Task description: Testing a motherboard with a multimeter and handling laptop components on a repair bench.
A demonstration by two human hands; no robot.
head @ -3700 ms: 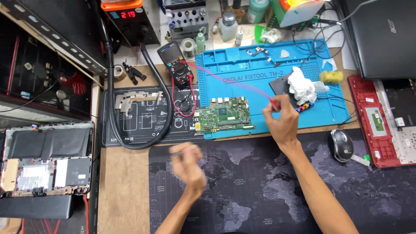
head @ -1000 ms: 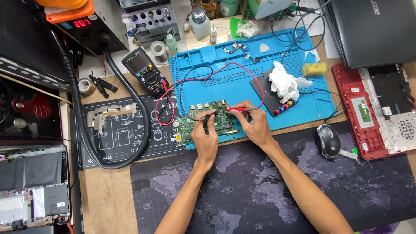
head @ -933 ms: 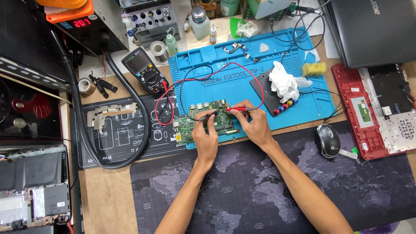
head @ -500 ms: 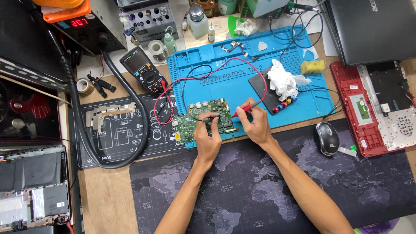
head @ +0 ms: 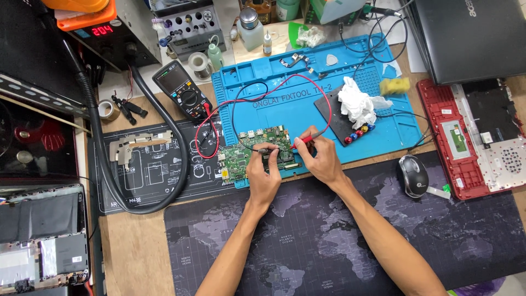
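Probes are touching the green rectangular circuit board [head: 256, 152]: your left hand [head: 264, 175] is pinching the black one [head: 263, 149], your right hand [head: 324, 159] the red one [head: 304, 140].

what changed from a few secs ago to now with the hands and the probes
About four seconds ago the left hand hung empty over the dark mat and the right hand reached by the blue mat's edge. Both then came onto the green circuit board: left holding the black probe, right the red probe. In the last second the right hand shifted slightly. The multimeter and mouse stayed put.
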